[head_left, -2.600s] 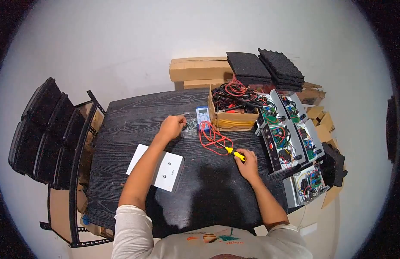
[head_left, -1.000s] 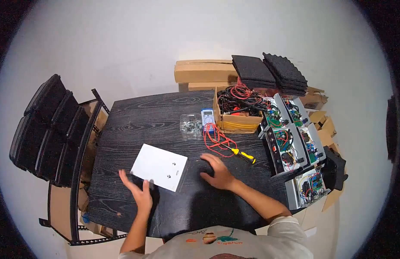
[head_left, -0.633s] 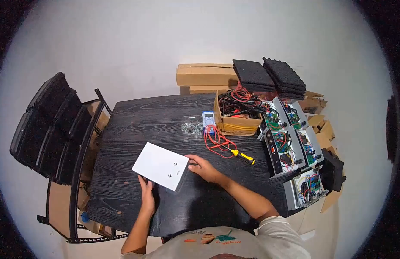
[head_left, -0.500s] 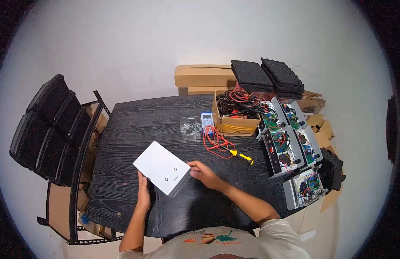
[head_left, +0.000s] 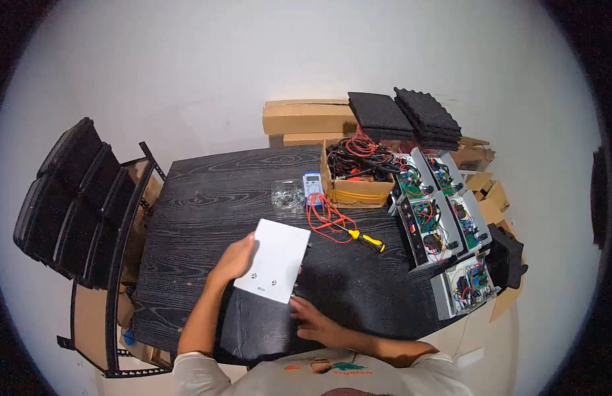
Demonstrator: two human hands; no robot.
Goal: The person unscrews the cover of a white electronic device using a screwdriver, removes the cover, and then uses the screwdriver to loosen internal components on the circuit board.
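Note:
A white rectangular panel [head_left: 274, 259] with two small screws near its near edge sits over the middle of the black wood-grain table [head_left: 207, 198]. My left hand [head_left: 235, 259] grips its left edge. My right hand [head_left: 310, 321] touches the panel's near right corner from below, fingers spread over the table. A yellow-handled screwdriver [head_left: 365, 240] lies to the right, beside red test leads [head_left: 327, 214] that run to a blue multimeter [head_left: 311, 185]. A clear bag of small parts [head_left: 287, 195] lies left of the meter.
A cardboard box of tangled wires [head_left: 356, 173] stands at the table's back right. Several open grey enclosures with circuit boards [head_left: 435, 221] line the right edge. Black foam mats [head_left: 405, 117] top boxes behind. Black cases [head_left: 65, 198] fill a rack at left.
Both hands left the parts bag and screwdriver and took up the white panel. It has moved right toward the table's middle and turned, with my right hand now below it.

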